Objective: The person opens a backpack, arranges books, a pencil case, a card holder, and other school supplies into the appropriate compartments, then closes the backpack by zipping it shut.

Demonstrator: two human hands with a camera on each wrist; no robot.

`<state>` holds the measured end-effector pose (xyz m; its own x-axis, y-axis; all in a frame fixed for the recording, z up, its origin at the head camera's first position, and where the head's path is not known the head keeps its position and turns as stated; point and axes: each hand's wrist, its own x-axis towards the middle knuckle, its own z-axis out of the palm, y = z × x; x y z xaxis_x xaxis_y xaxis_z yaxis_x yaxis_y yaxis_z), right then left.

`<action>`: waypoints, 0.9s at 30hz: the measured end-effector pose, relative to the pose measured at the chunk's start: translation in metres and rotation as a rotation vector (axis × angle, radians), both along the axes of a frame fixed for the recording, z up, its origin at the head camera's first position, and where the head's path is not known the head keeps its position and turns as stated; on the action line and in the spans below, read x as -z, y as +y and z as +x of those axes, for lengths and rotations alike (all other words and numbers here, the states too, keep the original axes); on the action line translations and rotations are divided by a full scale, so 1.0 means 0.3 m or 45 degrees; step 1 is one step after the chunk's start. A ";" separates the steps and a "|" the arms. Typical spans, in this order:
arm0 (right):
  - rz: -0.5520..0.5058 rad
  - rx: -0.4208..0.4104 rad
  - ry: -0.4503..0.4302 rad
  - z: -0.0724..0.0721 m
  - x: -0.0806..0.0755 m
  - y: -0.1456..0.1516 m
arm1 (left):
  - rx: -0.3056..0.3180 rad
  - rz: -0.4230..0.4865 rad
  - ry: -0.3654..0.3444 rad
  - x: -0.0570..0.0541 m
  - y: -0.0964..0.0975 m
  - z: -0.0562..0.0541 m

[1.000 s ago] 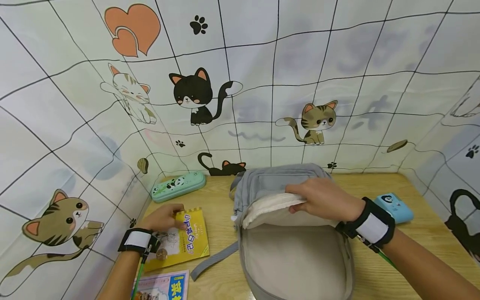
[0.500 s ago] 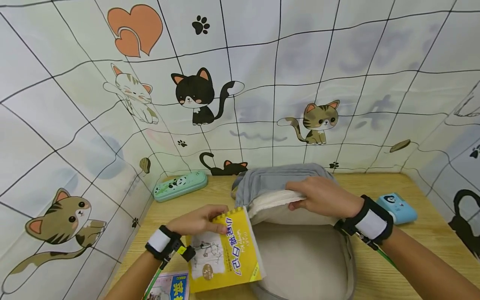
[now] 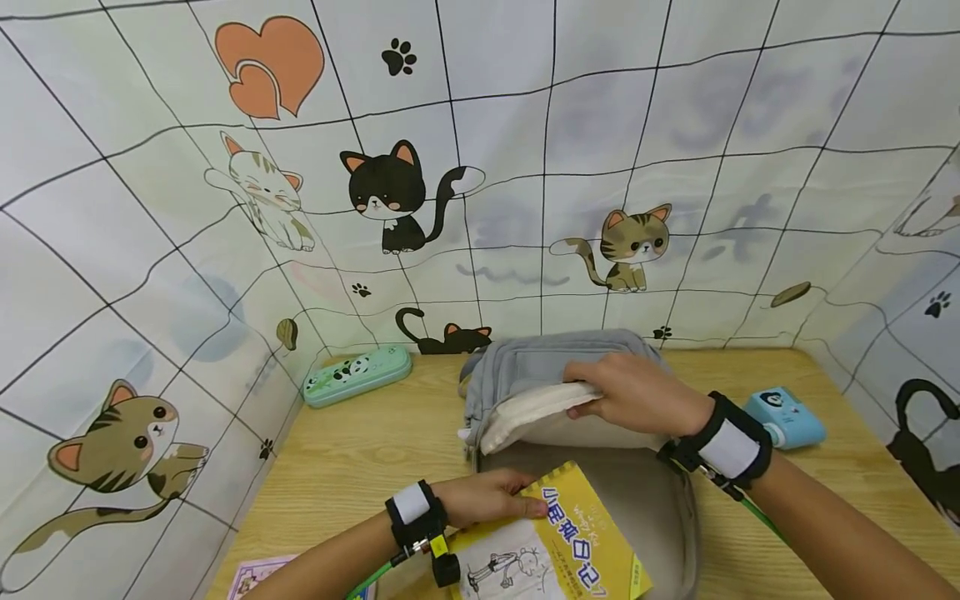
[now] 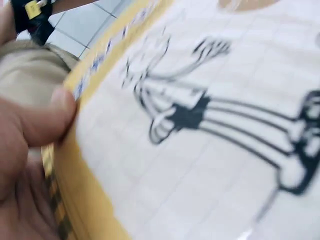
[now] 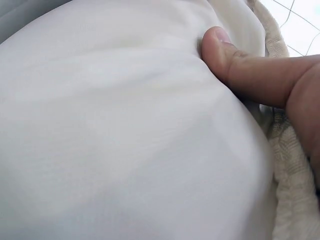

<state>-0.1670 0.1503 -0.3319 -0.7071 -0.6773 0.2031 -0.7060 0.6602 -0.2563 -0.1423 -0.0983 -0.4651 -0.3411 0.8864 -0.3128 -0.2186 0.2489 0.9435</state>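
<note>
A grey backpack [image 3: 555,354] lies on the table with its main compartment unzipped and a pale lining showing. My right hand [image 3: 637,392] pinches the edge of its front flap [image 3: 532,412] and holds it up; in the right wrist view the thumb [image 5: 220,55] presses on the lining. A yellow book [image 3: 562,533] with a cartoon figure is gripped at its top edge by my left hand [image 3: 491,497]. That book is tilted over the left side of the opening. In the left wrist view, the thumb lies on the book's cover [image 4: 150,165].
A green panda pencil case [image 3: 357,375] rests at the back left. On the right, behind my wrist, is a light-blue box-shaped item [image 3: 787,417]. A pink-edged book [image 3: 255,575] is partly covered by my left forearm. Cat-print cloth [image 3: 510,217] hangs behind the table.
My left hand has lifted the yellow book off the table and carried it right, over the backpack's opening. The right hand still holds the flap up.
</note>
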 end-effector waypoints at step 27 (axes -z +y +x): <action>-0.017 -0.054 -0.093 0.017 0.008 -0.020 | -0.664 -0.398 0.890 0.030 0.067 -0.008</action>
